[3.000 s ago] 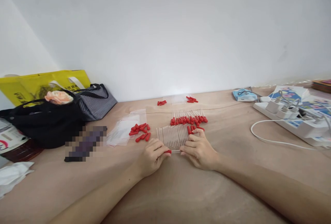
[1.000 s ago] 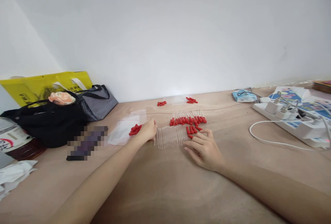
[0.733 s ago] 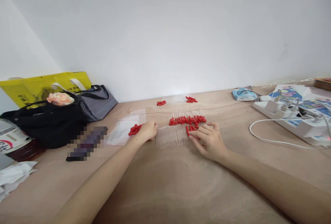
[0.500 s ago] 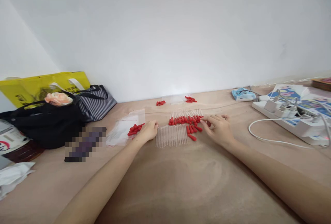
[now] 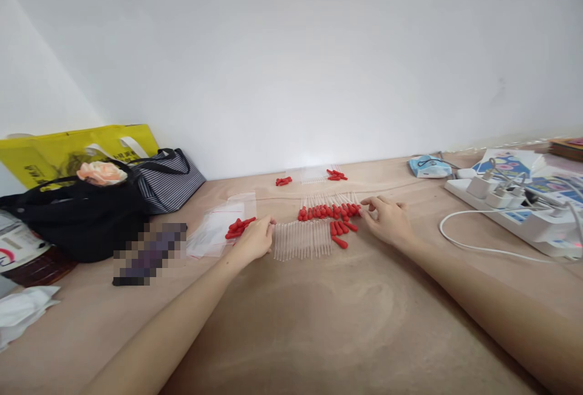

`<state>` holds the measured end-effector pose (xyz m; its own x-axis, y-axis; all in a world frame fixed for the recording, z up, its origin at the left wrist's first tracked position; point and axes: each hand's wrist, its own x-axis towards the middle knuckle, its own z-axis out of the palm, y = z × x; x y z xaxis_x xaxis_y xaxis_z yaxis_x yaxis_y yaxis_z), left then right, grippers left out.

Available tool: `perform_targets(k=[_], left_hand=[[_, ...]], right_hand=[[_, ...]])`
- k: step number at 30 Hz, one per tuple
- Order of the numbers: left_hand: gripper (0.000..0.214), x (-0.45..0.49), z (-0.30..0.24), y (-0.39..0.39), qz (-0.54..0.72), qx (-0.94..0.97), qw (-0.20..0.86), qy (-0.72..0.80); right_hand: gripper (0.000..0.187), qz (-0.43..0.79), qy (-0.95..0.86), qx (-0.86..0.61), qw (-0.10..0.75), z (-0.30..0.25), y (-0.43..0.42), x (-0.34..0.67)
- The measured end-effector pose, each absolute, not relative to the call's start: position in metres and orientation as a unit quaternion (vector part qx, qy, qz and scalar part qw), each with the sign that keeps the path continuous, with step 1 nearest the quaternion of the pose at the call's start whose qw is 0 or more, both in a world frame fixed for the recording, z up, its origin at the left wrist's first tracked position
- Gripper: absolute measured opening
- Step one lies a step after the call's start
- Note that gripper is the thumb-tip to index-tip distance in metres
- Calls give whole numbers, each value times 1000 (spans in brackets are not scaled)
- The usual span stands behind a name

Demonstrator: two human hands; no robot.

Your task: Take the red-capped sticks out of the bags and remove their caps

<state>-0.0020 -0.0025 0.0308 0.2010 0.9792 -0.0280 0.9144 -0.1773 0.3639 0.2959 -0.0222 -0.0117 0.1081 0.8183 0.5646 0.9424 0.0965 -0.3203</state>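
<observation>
Glass dropper tubes (image 5: pixel 303 240) lie side by side in a row at the middle of the table. Behind them runs a row of droppers with red rubber bulbs (image 5: pixel 321 212), their pale tubes pointing to the wall. My left hand (image 5: pixel 259 238) rests at the left end of the bare tubes, its fingers curled together; whatever they hold is hidden. At the right end of the bulbed row is my right hand (image 5: pixel 387 220), its thumb and fingers bent but apart, close against the last bulb. Several loose red bulbs (image 5: pixel 339 241) lie right of the bare tubes.
Clear plastic bags (image 5: pixel 212 231) lie left, with more red bulbs (image 5: pixel 237 228) on them. Another small group (image 5: pixel 337 174) sits near the wall. A phone-like dark object (image 5: pixel 152 252) and bags (image 5: pixel 170 182) stand left; a power strip (image 5: pixel 510 209) with cables and a blue mask (image 5: pixel 429 166) are right.
My left hand has shifted slightly left and toward me, its fingers pointing more upward. My right hand has stayed at the row's right end with its fingers a little less raised.
</observation>
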Motion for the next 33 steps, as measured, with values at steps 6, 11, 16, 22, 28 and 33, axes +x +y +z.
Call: perform_targets(k=[6,11,16,22,28,33], left_hand=[[23,-9,35,-30,129,762,170,611],[21,-16,30,-35,178,753,187,605],[18,-20,24,-32,221,750,200,591],[15,-10,22,-39,298,805,82,507],[24,49,19,-50,346,692,442,454],[29,98,11,-55,432,518,653,343]], right_hand=[[29,-93,-686,-677,248,-13,-12,302],[28,-111,-706,-667,210,-13,-8,302],[26,-129,-707,-653,240,-20,-7,302],[27,-150,-638,-641,400,-16,-15,296],[26,33,-614,-549,567,-9,-44,250],[24,112,-657,-491,561,-16,-65,214]])
